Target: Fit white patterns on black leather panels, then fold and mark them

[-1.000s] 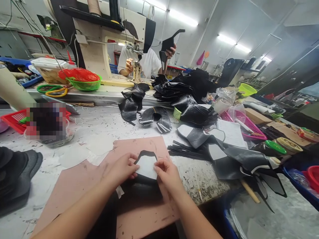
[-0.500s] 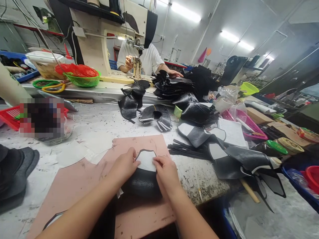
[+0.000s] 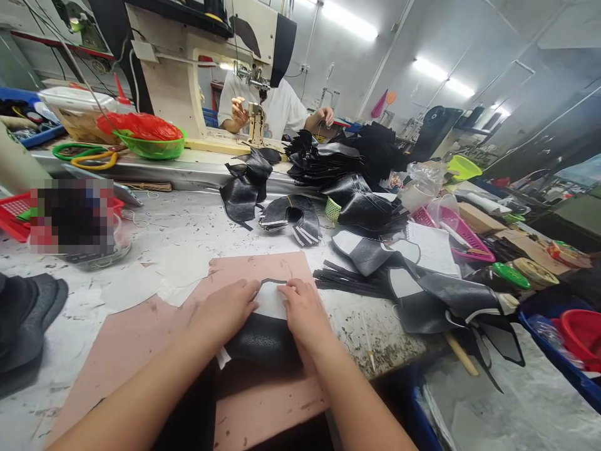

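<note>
A black leather piece (image 3: 265, 341) with a pale patch (image 3: 272, 302) at its far end lies over the pink board (image 3: 263, 266). My left hand (image 3: 235, 307) pinches the left edge of the patch between thumb and fingers. At the right edge, my right hand (image 3: 304, 311) has its fingers bent over the dark rim. The near part of the leather bulges up between my wrists. Fingertip contact on the right is partly hidden.
Black leather pieces (image 3: 408, 300) with pale patches lie to the right, beside black strips (image 3: 347, 282). Dark stacked pieces (image 3: 28, 319) sit at left. Beyond the bench stands a sewing machine (image 3: 164, 88), with a person (image 3: 263, 103) behind it. A blue bin (image 3: 558, 351) stands low right.
My right hand has shifted left and upward over the patch, bending its fingers at the far rim. My left hand keeps its pinch. The person behind the machine has lifted a hand off the black stack.
</note>
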Demonstrator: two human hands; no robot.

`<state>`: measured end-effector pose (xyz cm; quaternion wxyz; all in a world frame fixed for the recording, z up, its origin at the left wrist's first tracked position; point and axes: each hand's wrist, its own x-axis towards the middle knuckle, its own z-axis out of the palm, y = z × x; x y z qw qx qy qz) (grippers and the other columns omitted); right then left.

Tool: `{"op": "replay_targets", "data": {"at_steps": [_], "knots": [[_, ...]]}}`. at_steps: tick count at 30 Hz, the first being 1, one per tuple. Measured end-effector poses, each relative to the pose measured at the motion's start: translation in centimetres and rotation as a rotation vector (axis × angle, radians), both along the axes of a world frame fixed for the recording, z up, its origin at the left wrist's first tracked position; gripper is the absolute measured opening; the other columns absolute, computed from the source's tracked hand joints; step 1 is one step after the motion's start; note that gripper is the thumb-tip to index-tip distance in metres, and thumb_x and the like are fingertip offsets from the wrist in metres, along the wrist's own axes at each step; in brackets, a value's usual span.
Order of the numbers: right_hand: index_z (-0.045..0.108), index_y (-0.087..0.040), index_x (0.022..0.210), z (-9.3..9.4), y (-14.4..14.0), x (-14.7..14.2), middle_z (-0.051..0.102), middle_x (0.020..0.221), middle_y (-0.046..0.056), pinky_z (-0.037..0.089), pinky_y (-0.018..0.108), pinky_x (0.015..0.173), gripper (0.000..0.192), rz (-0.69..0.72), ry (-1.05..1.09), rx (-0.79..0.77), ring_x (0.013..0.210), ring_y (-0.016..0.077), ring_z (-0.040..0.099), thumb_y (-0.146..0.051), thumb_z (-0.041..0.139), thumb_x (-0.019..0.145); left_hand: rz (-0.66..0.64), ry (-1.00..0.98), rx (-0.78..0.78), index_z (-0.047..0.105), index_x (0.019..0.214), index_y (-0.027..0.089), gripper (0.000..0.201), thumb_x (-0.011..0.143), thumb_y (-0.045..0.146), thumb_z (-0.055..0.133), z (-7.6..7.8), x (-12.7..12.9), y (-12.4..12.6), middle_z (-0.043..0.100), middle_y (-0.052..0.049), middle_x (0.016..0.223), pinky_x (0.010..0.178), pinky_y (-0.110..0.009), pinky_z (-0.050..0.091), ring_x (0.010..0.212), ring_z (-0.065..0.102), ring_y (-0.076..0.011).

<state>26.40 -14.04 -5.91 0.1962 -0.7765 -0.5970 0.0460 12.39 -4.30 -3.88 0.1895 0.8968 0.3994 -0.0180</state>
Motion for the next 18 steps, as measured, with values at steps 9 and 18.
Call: {"op": "replay_targets", "data": {"at_steps": [9, 18], "knots": [[0.064, -0.02, 0.094, 0.2, -1.3, 1.2, 0.056, 0.119, 0.01, 0.039, 0.041, 0.09, 0.018, 0.197, 0.015, -0.034, 0.106, 0.0243, 0.052, -0.018, 0.061, 0.076, -0.432, 0.154, 0.33, 0.061, 0.102, 0.023, 0.042, 0.076, 0.0, 0.037, 0.7, -4.5, -0.6, 0.062, -0.008, 0.089, 0.07, -0.032, 0.043, 0.083, 0.056, -0.022], [0.05, -0.033, 0.116, 3.8, -5.1, -6.2, 0.057, 0.117, -0.003, 0.038, 0.028, 0.094, 0.039, 0.466, -0.185, 0.201, 0.109, 0.0137, 0.05, -0.04, 0.057, 0.078, -0.136, -0.264, 0.229, 0.056, 0.077, 0.025, 0.02, 0.081, 0.022, 0.037, -3.2, -4.9, 2.5, 0.067, 0.0, 0.074, 0.073, -0.038, 0.047, 0.075, 0.061, -0.0228]]}}
